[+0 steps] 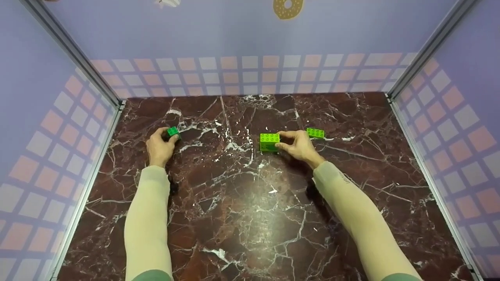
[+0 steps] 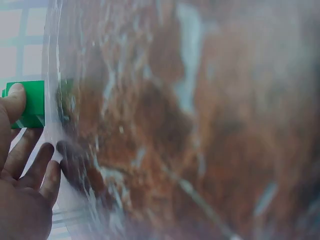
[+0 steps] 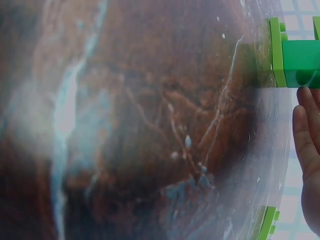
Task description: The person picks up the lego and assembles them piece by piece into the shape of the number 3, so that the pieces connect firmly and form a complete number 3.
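Note:
My left hand (image 1: 159, 148) pinches a small dark green toy building brick (image 1: 172, 131) between thumb and fingers, at the left of the tabletop. In the left wrist view the thumb lies on the side of this green brick (image 2: 34, 104), near the table surface. My right hand (image 1: 299, 146) grips the right side of a brick stack (image 1: 269, 142) near the middle. The right wrist view shows the stack's lime bottom brick (image 3: 277, 55) with a dark green brick (image 3: 300, 55) on it and lime above. Fingers partly hide the stack.
A thin lime brick (image 1: 315, 133) lies on the table just behind and right of the right hand. The dark red marble-patterned tabletop (image 1: 234, 195) is bounded by a back wall (image 1: 250, 39) and side walls with pink and white squares.

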A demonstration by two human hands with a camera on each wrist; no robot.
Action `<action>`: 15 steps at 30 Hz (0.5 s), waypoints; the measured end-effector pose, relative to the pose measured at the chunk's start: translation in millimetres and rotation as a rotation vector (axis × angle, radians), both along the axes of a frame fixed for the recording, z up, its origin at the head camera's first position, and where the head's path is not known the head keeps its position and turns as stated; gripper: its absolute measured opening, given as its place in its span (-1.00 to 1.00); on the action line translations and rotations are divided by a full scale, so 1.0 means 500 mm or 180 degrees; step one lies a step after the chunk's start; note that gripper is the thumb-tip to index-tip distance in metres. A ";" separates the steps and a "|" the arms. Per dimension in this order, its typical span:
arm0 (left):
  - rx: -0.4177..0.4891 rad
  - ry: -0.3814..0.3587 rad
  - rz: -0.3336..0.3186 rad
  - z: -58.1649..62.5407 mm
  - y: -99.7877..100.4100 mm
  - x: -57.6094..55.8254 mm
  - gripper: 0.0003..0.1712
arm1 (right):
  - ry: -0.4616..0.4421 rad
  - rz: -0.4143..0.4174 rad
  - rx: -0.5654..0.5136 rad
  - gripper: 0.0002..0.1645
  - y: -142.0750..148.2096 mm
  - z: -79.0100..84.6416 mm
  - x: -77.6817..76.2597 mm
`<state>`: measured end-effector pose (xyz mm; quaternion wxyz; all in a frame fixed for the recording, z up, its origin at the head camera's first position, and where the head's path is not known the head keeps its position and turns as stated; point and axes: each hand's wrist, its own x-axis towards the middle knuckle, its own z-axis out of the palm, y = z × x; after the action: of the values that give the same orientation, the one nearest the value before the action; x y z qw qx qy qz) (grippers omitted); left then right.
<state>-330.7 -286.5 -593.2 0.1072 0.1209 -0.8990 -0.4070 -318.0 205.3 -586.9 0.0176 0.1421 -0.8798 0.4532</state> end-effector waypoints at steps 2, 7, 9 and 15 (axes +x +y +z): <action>0.0043 0.0084 -0.0010 0.000 0.007 -0.001 -0.46 | 0.0024 0.0017 0.0009 -0.46 0.001 0.000 0.001; 0.0168 0.0222 -0.0130 0.003 0.030 0.000 -0.48 | 0.0009 -0.0002 0.0018 -0.46 0.002 -0.003 0.002; 0.0253 0.0246 -0.0214 0.005 0.041 0.002 -0.46 | -0.0010 -0.0027 0.0006 -0.45 0.002 -0.004 0.003; 0.0346 0.0345 -0.0276 0.014 0.082 0.000 -0.46 | -0.0057 -0.0058 -0.0076 -0.48 -0.001 -0.004 0.004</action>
<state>-330.6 -245.5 -586.3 0.1312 0.0653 -0.8729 -0.4654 -315.9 204.8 -588.7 0.0155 0.1297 -0.8758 0.4647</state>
